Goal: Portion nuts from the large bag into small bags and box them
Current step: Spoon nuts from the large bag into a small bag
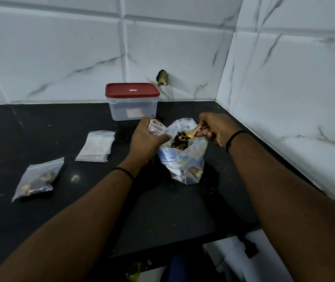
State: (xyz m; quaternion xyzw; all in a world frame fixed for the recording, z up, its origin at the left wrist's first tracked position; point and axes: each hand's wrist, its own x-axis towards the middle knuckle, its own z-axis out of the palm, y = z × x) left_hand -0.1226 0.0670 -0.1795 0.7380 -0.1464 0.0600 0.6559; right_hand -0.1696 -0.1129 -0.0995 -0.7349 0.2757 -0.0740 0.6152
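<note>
The large clear bag [185,159] of mixed nuts stands open on the black counter [162,210]. My right hand [216,128] grips a small spoon [193,132] whose bowl, loaded with nuts, is over the large bag's mouth. My left hand [145,137] holds an empty small zip bag [156,128] beside the large bag's left rim. A filled small bag [38,179] lies flat at the left. A stack of empty small bags [97,146] lies left of my left hand. The clear box with a red lid [132,101] stands shut at the back.
White marble-look tiled walls close the back and right sides, meeting in a corner at the back right. The counter's front edge runs below my right forearm, with a white object and a black clip beneath it.
</note>
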